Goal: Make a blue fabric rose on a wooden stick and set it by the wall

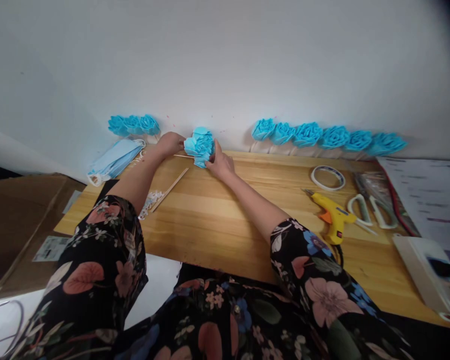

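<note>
A light-blue crepe-paper flower (201, 142) is held between my hands near the back of the wooden table. My right hand (222, 162) grips its right side, with thumb and fingers against the petals. At its left edge, my left hand (171, 144) is closed, fingertips at the flower and partly hidden. A thin stick (183, 156) shows just below the flower; whether it is joined to it I cannot tell. Another wooden stick (169, 190) lies nearer, beside a small pile of white bits (150, 202).
Blue paper flowers lean along the wall, a left group (133, 125) and a right row (310, 134). Folded blue sheets (116, 157) lie left. On the right are a tape roll (328, 178), yellow glue gun (333, 215), scissors (373, 210), papers (427, 200) and a white box (422, 270).
</note>
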{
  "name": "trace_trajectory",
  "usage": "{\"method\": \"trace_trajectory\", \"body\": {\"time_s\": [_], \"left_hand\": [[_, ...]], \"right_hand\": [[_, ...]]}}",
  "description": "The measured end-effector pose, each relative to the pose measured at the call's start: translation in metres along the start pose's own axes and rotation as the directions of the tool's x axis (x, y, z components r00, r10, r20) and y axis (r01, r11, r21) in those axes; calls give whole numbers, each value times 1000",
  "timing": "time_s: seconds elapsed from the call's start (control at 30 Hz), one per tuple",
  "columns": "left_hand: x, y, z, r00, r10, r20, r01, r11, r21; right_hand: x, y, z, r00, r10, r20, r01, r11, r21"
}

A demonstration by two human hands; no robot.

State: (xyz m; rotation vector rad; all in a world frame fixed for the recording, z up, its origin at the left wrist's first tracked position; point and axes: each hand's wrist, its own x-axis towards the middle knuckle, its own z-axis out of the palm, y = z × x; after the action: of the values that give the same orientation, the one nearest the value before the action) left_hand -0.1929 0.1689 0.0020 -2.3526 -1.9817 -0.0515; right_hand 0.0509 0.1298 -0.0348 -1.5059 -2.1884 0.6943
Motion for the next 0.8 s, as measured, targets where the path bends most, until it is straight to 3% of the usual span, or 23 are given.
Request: {"method": "trace_trajectory", "body": {"time_s": [0.37, 0.8], "left_hand": [[-3, 3, 11, 1000, -1, -3, 1, 997, 74], [-16, -1, 2, 999, 46, -17, -47, 999, -14]], "right_hand": [[-7, 3, -3, 998, -65, 4, 64, 979, -195], [-34, 14, -17, 998, -68, -1, 67, 990, -127]]}}
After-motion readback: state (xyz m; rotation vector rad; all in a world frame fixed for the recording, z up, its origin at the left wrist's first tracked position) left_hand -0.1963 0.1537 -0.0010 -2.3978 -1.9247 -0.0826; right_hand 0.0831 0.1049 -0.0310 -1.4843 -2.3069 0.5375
